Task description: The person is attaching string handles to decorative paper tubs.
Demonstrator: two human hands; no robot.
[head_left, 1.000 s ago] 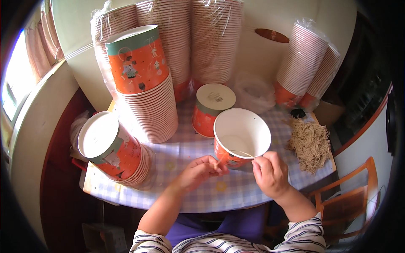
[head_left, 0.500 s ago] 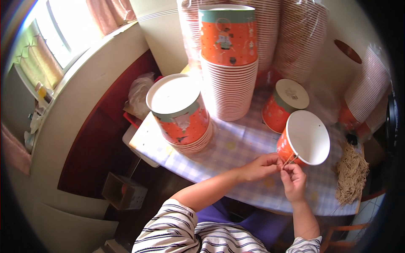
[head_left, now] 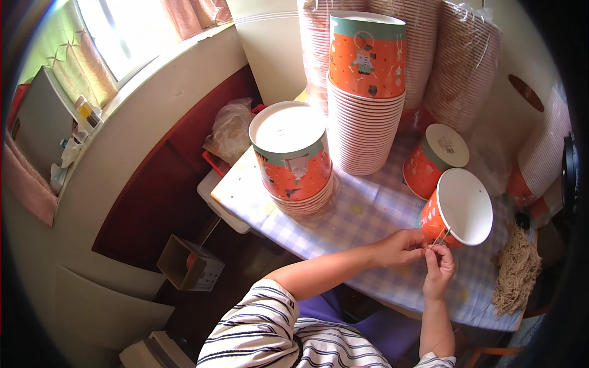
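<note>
An orange paper bucket (head_left: 464, 205) lies tipped on the table, its white open mouth facing right. A thin tan cord (head_left: 441, 235) loops at the bucket's near rim. My left hand (head_left: 400, 248) is closed, pinching the cord just below the rim. Close beside it, my right hand (head_left: 439, 272) also pinches the cord between thumb and fingers. The fingertips of both hands nearly meet, and the cord's ends are hidden in them. Behind this bucket stands another orange one (head_left: 417, 170), upside down with its pale base up.
A tall stack of nested buckets (head_left: 362, 132) rises at the back, with a shorter stack (head_left: 293, 175) left of it. Plastic-wrapped stacks (head_left: 463, 64) stand behind. A bundle of tan cords (head_left: 517, 270) hangs at the right edge of the checked tablecloth (head_left: 359, 214).
My view has shifted, so the scene sits farther right in the picture. Both hands stay together at the cord by the bucket's rim, with only slight finger movement.
</note>
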